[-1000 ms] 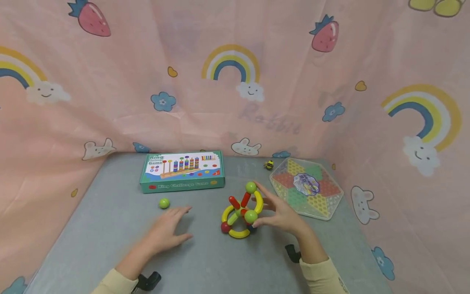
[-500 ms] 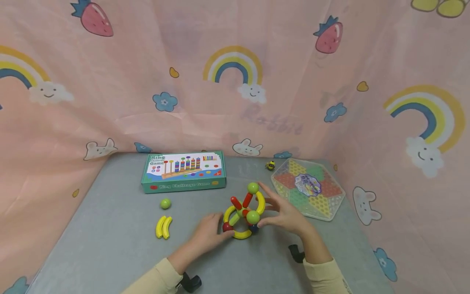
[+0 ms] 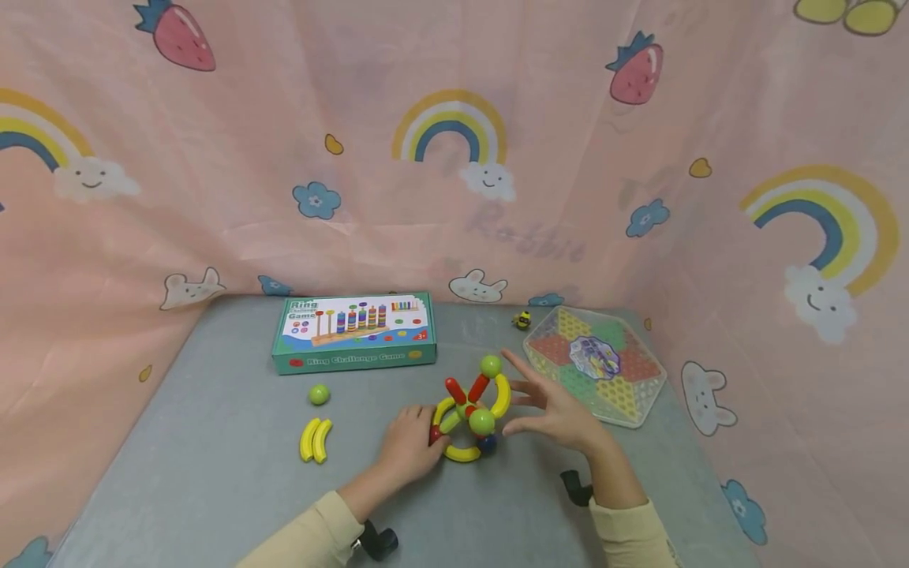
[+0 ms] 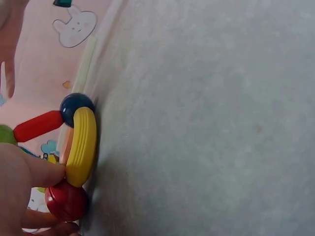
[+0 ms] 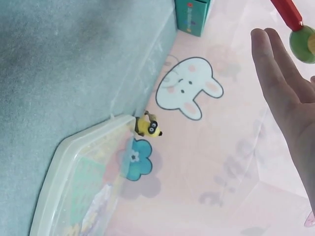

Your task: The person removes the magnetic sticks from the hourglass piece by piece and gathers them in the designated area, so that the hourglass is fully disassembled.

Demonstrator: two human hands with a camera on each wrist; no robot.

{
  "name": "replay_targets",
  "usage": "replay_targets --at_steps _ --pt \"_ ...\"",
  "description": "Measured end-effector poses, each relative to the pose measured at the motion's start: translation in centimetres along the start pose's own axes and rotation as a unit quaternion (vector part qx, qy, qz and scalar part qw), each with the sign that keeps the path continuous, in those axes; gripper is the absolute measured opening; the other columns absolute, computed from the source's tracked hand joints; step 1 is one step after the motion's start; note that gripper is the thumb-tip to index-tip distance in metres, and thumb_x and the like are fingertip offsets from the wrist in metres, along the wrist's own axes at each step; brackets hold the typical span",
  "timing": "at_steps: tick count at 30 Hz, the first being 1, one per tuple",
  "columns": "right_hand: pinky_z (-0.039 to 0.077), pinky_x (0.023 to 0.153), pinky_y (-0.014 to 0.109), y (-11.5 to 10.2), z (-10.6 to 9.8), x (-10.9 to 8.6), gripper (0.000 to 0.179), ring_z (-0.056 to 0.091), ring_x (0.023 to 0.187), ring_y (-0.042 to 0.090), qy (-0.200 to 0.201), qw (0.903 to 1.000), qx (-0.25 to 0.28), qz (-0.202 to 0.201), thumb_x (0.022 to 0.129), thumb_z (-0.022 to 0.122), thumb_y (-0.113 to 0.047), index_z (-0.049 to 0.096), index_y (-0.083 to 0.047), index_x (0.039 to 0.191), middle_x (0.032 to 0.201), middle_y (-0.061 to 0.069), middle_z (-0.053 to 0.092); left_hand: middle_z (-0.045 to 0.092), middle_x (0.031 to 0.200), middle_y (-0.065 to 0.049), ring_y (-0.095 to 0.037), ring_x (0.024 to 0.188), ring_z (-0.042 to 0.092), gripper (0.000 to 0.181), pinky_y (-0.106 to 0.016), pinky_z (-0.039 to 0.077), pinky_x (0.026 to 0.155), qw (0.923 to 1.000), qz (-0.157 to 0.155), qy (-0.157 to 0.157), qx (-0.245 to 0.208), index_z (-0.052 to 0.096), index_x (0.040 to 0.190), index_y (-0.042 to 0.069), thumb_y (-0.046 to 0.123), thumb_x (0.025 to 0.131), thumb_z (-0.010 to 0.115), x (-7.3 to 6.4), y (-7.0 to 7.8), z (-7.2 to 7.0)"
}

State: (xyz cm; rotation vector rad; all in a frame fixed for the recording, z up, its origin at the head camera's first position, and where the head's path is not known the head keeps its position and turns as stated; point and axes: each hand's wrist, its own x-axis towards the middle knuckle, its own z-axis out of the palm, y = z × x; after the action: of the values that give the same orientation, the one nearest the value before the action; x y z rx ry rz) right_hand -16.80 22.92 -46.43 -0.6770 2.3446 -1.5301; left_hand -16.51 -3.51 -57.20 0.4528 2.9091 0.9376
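A toy structure of sticks and balls stands at the middle of the table, joined from red, green and yellow curved sticks with several balls. My left hand grips the red ball at its lower left. In the left wrist view, a yellow curved stick runs from that ball to a dark blue ball. At the structure's right side, my right hand is spread with extended fingers, apart from the upper green ball.
A loose green ball and two yellow curved sticks lie left of my left hand. Behind stands a ring game box. At the right lie a hexagonal game board and a small bee figure.
My left hand has moved right to the structure and taken hold of its red ball, uncovering the two yellow sticks. My right hand has drawn slightly away, and the structure has turned a little.
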Motion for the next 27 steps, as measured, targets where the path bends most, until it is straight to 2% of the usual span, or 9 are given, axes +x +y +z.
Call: replay_targets --at_steps 3,7,9,14,17,21,24,27 --pt "0.05 0.103 0.048 0.0 0.0 -0.1 0.105 0.049 0.136 0.043 0.006 0.9999 0.001 0.009 0.082 0.084 -0.019 0.018 -0.032 0.162 0.17 0.003 0.014 0.065 0.125 -0.012 -0.025 0.111 0.058 0.054 -0.045 0.05 0.093 0.9998 0.009 -0.003 -0.017 0.058 0.137 0.003 0.029 0.092 0.073 0.5 -0.2 0.0" --pt "0.046 0.107 0.046 0.1 0.2 -0.2 0.108 0.05 0.136 0.041 0.01 0.9998 0.014 0.011 0.082 0.083 -0.013 0.013 -0.025 0.163 0.17 0.004 0.015 0.066 0.131 -0.011 -0.027 0.117 0.059 0.053 -0.046 0.05 0.097 0.9993 0.036 -0.006 -0.011 0.056 0.141 0.006 0.026 0.095 0.071 1.0 -0.4 -0.1" --pt "0.046 0.107 0.044 0.2 0.3 -0.3 0.109 0.05 0.136 0.043 0.011 0.9996 0.024 0.01 0.082 0.082 -0.009 0.01 -0.022 0.163 0.17 0.007 0.014 0.066 0.131 -0.01 -0.025 0.116 0.06 0.053 -0.044 0.051 0.096 0.9989 0.045 -0.014 -0.007 0.055 0.142 0.008 0.026 0.096 0.07 1.1 -0.4 -0.2" --pt "0.045 0.108 0.042 0.0 0.6 -0.7 0.11 0.044 0.14 0.046 0.021 0.9992 0.032 0.01 0.084 0.081 -0.01 0.006 -0.02 0.163 0.169 0.009 0.013 0.066 0.131 -0.007 -0.023 0.113 0.06 0.05 -0.042 0.052 0.094 0.9978 0.056 -0.028 -0.018 0.055 0.143 0.011 0.026 0.098 0.067 1.4 -0.8 -0.2" --pt "0.044 0.108 0.043 -0.1 0.8 -0.8 0.108 0.04 0.143 0.045 0.026 0.9992 0.029 0.012 0.084 0.081 -0.011 0.008 -0.019 0.163 0.169 0.011 0.014 0.066 0.132 -0.006 -0.023 0.113 0.06 0.049 -0.042 0.052 0.093 0.9969 0.069 -0.033 -0.02 0.055 0.144 0.012 0.027 0.098 0.066 1.6 -1.0 -0.2" --pt "0.044 0.109 0.044 -0.1 1.0 -0.8 0.105 0.043 0.141 0.041 0.029 0.9992 0.022 0.017 0.084 0.081 -0.014 0.012 -0.02 0.163 0.168 0.012 0.018 0.067 0.13 -0.004 -0.021 0.111 0.059 0.05 -0.04 0.052 0.092 0.9948 0.094 -0.039 0.004 0.055 0.144 0.013 0.032 0.098 0.066 1.9 -1.3 -0.5" --pt "0.044 0.109 0.046 0.1 1.1 -0.7 0.104 0.045 0.141 0.039 0.032 0.9992 0.017 0.017 0.084 0.082 -0.017 0.014 -0.023 0.163 0.168 0.009 0.021 0.067 0.129 -0.003 -0.02 0.114 0.059 0.051 -0.041 0.051 0.096 0.9926 0.114 -0.029 0.03 0.056 0.142 0.013 0.034 0.098 0.067 1.9 -1.2 -1.2" --pt "0.044 0.109 0.048 0.2 1.2 -0.7 0.103 0.043 0.143 0.036 0.037 0.9991 0.01 0.017 0.084 0.082 -0.02 0.015 -0.025 0.163 0.167 0.007 0.022 0.067 0.127 -0.004 -0.022 0.115 0.06 0.05 -0.043 0.051 0.098 0.9898 0.137 0.001 0.038 0.058 0.139 0.011 0.029 0.095 0.071 1.7 -0.5 -2.5"
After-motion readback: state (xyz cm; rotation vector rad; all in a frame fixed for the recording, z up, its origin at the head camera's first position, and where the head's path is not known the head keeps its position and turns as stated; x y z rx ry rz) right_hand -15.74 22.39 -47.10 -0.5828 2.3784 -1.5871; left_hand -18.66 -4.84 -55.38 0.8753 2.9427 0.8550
